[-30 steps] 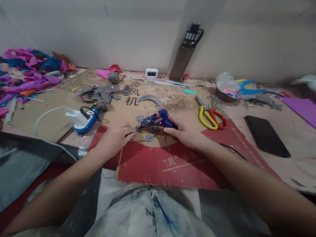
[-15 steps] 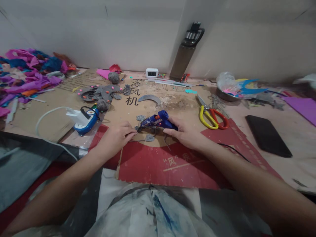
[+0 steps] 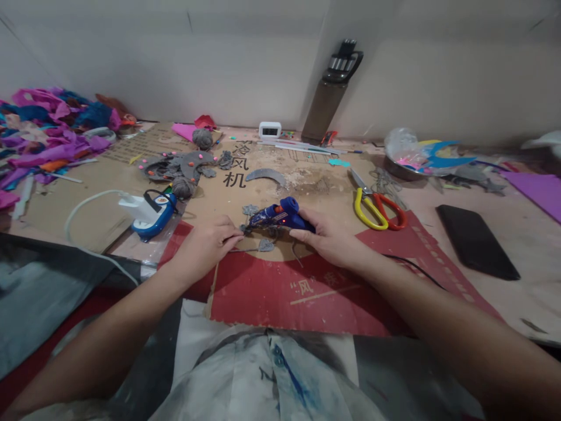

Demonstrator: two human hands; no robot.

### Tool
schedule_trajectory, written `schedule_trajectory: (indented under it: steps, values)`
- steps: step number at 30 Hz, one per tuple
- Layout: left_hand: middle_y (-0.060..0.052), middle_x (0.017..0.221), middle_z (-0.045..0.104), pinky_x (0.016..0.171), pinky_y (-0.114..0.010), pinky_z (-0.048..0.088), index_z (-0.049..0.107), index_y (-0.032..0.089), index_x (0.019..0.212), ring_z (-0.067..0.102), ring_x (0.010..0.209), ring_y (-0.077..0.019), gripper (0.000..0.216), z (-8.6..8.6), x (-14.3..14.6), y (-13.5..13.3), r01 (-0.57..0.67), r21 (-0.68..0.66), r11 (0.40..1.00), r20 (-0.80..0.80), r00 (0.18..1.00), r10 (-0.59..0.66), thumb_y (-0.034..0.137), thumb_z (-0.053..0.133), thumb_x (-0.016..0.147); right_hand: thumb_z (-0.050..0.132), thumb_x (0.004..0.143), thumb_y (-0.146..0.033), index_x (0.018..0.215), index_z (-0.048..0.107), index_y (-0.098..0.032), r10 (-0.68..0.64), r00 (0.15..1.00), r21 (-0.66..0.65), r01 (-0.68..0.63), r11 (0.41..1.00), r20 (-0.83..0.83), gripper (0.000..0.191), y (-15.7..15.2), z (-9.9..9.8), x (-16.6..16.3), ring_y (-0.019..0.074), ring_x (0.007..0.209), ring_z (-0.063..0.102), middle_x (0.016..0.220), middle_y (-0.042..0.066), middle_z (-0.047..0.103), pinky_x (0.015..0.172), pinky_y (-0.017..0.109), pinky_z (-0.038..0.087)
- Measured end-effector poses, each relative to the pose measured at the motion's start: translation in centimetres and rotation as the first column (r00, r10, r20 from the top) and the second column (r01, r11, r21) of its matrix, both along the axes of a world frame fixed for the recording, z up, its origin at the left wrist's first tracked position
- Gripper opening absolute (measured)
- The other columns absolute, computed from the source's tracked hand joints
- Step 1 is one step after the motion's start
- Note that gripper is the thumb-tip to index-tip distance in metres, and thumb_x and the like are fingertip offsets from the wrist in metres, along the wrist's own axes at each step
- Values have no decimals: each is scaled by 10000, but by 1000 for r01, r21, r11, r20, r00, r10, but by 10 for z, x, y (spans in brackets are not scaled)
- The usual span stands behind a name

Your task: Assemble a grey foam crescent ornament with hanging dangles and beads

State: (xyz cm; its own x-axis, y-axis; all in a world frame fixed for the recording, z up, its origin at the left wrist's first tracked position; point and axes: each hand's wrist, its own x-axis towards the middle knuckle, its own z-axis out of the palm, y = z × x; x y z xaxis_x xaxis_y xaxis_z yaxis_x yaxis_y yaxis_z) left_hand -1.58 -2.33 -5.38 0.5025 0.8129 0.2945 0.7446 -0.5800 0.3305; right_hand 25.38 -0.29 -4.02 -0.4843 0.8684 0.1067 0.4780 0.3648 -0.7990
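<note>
My right hand (image 3: 326,237) grips a blue hot glue gun (image 3: 280,214) with a small red light on its side; its nozzle points left. My left hand (image 3: 205,245) rests on the cardboard sheet (image 3: 263,280), fingers pinched on a thin wire stem that carries a small grey leaf piece (image 3: 265,245), right at the nozzle tip. Another small grey cut-out (image 3: 250,209) lies just behind the gun.
Yellow and red scissors (image 3: 377,210) lie to the right, a black phone (image 3: 477,241) further right. At left sit a blue and white device (image 3: 151,211) with a white cable, grey felt pieces (image 3: 182,165) and a heap of coloured scraps (image 3: 48,126). A dark bottle (image 3: 331,93) leans on the wall.
</note>
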Motion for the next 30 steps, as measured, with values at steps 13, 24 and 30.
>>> schedule_trajectory:
  steps: [13, 24, 30]
  values:
    - [-49, 868, 679, 787, -286, 491, 713, 149, 884, 628, 823, -155, 185, 0, 1, -1, -5, -10, 1000, 4, 1000, 5, 237, 551, 886, 566, 849, -340, 1236, 581, -253, -1, 999, -26, 0, 1000, -38, 397, 2, -3, 3, 271, 1106, 581, 1192, 37, 644, 982, 465, 435]
    - [-50, 858, 684, 770, -285, 499, 716, 165, 873, 633, 814, -157, 185, -1, 0, -1, -7, 3, 1000, -1, 1000, 7, 243, 548, 884, 583, 839, -347, 1252, 578, -279, -27, 994, -44, 23, 999, -103, 419, 2, -3, 8, 286, 1152, 566, 1209, 28, 647, 1009, 512, 420]
    - [-52, 859, 686, 777, -293, 496, 704, 166, 867, 631, 823, -160, 177, 1, 2, -2, -22, 26, 999, 8, 1000, 22, 228, 539, 883, 581, 844, -344, 1245, 582, -264, -20, 994, -44, 15, 999, -109, 409, 2, -4, 7, 279, 1148, 570, 1226, 32, 638, 1022, 496, 411]
